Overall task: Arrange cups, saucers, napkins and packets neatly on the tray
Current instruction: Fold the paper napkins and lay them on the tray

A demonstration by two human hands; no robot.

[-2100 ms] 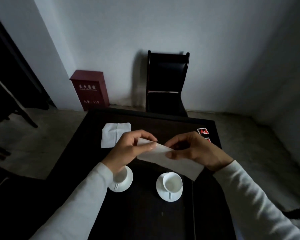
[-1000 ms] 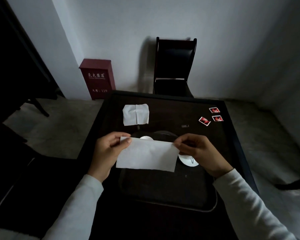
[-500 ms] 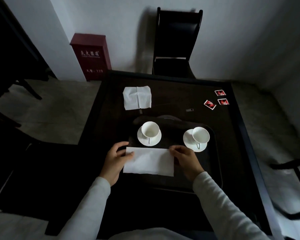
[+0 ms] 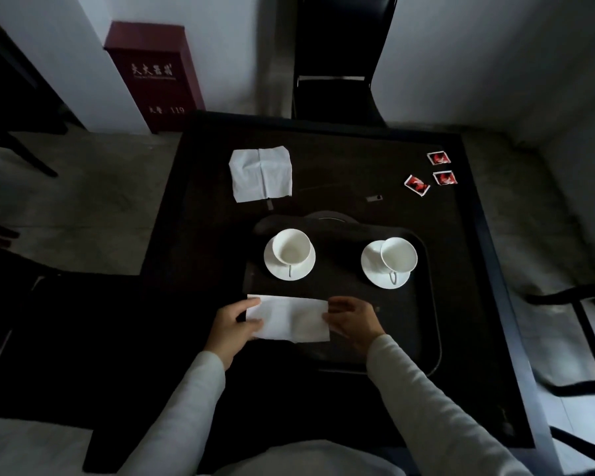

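Pinching folded napkin (image 4: 291, 319) by its ends, fingers of left hand (image 4: 232, 326) and right hand (image 4: 352, 322) curled on it, near-left on tray (image 4: 426, 324) | count: two cups (image 4: 291, 247) (image 4: 399, 254), two saucers (image 4: 279, 271) (image 4: 371, 269), two napkins, spare napkin (image 4: 261, 173) on table (image 4: 203, 201), three packets (image 4: 438, 158) (image 4: 416, 184) (image 4: 445, 177) | change: a second ago the person held it up before the cups; now low on tray.

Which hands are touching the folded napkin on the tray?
Touching, both: head view shows the left hand overlapping the folded napkin on one end, the right hand on the other.

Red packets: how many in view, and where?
3, all on the table far right, off the tray: farthest packet, nearer packet beside it, left packet. Hidden ones seem unlikely.
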